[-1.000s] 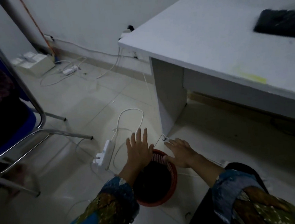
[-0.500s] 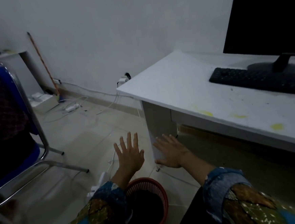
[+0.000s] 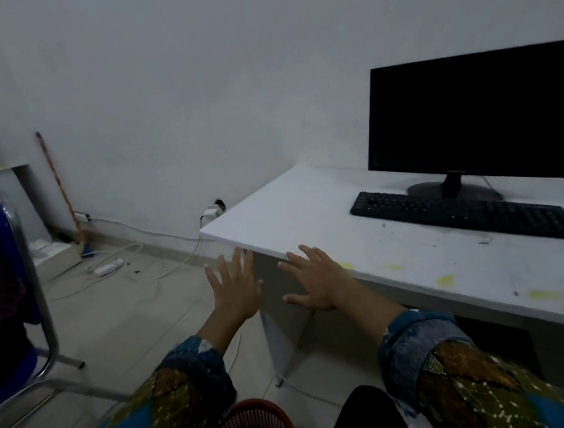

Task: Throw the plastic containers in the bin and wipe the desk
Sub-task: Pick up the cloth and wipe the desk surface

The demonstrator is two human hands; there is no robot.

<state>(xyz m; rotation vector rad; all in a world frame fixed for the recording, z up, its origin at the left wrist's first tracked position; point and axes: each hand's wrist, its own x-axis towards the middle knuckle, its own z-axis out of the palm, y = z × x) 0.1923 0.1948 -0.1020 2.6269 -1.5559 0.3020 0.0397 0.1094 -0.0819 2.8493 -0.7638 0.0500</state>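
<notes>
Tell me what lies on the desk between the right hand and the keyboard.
Nothing solid: in the head view only bare desk lies between the right hand and the keyboard, marked by a yellow stain beside the hand and dark specks.

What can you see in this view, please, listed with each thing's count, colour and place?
desk: one, white, right side
yellow stains: several, yellow, along desk's front
monitor: one, black, back of desk
keyboard: one, black, before the monitor
bin: one, red mesh, floor, bottom edge
chair: one, blue, metal frame, far left
broomstick: one, orange, leaning on wall, left
box: one, white, floor, left
power strip: one, white, floor by wall
cables: several, white, floor and wall
left hand: one, fingers spread, beside desk corner
right hand: one, fingers spread, at desk's front edge
</notes>
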